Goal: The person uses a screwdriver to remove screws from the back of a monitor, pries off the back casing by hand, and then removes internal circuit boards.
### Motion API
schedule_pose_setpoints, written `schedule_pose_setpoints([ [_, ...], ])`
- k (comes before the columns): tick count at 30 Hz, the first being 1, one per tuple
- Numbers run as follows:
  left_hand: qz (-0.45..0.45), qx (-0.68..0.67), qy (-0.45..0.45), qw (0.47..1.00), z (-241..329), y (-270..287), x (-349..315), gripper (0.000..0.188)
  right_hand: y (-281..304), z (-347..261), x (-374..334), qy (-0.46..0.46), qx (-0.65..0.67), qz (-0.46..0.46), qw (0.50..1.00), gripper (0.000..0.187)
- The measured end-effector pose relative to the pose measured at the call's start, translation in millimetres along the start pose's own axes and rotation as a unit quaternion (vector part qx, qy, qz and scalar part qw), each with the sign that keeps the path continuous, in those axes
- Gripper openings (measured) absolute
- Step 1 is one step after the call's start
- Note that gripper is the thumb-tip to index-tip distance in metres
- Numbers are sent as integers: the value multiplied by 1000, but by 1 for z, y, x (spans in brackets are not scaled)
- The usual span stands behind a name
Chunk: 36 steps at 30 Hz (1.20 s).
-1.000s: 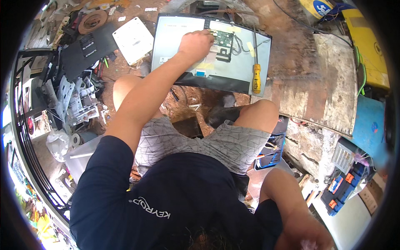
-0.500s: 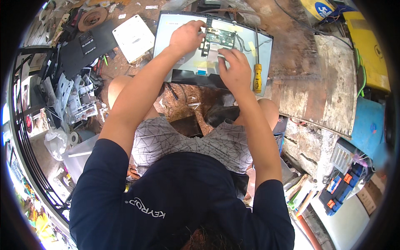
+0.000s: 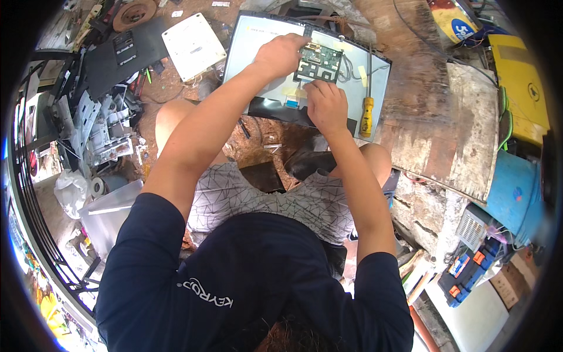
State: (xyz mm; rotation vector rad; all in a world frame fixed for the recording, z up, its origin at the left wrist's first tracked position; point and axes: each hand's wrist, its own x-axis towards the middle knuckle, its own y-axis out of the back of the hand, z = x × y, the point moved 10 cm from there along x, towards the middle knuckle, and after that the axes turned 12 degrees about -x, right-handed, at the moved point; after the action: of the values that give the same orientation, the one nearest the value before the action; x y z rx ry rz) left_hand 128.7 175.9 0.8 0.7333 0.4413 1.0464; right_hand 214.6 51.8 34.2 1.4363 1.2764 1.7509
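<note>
A flat display panel (image 3: 247, 42) with a pale back lies in front of my knees. On its middle sits a green circuit board (image 3: 329, 58), tilted against the panel's edges. My left hand (image 3: 284, 54) is closed at the board's upper left edge, its fingertips gripping that rim. Below the board, my right hand (image 3: 326, 105) has its fingers curled together by a flat cable; what they pinch is hidden. A blue-ended connector (image 3: 292, 103) and yellowish tape show beside the right fingertips. The screwdriver (image 3: 367, 117) with a yellow handle rests along the panel's right side.
Left of the panel lie a white square cover (image 3: 192, 47), a dark flat panel (image 3: 103, 73) and a heap of metal scraps (image 3: 105, 132). Wooden boards (image 3: 441, 132) extend on the right, with a yellow case (image 3: 516, 88) and a blue container (image 3: 511, 190) beyond.
The circuit board now sits turned and more exposed on the panel. My left hand has moved right along with it, and my right hand's fingers have drawn together lower down.
</note>
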Motion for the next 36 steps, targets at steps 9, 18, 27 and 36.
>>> schedule_pose_setpoints([
  [9,-68,42,63,995,-3,-6,-19,46,-20,73,35,-171,54,-64,982,30],
  [18,-121,66,80,987,-1,-9,-22,54,-64,62,88,-74,-56,-229,969,32],
  [27,-104,61,84,989,1,-7,-23,51,-44,65,95,-70,-31,-149,986,30],
  [36,-109,50,77,990,-1,-12,-25,49,-69,53,95,-19,-145,-226,963,20],
])
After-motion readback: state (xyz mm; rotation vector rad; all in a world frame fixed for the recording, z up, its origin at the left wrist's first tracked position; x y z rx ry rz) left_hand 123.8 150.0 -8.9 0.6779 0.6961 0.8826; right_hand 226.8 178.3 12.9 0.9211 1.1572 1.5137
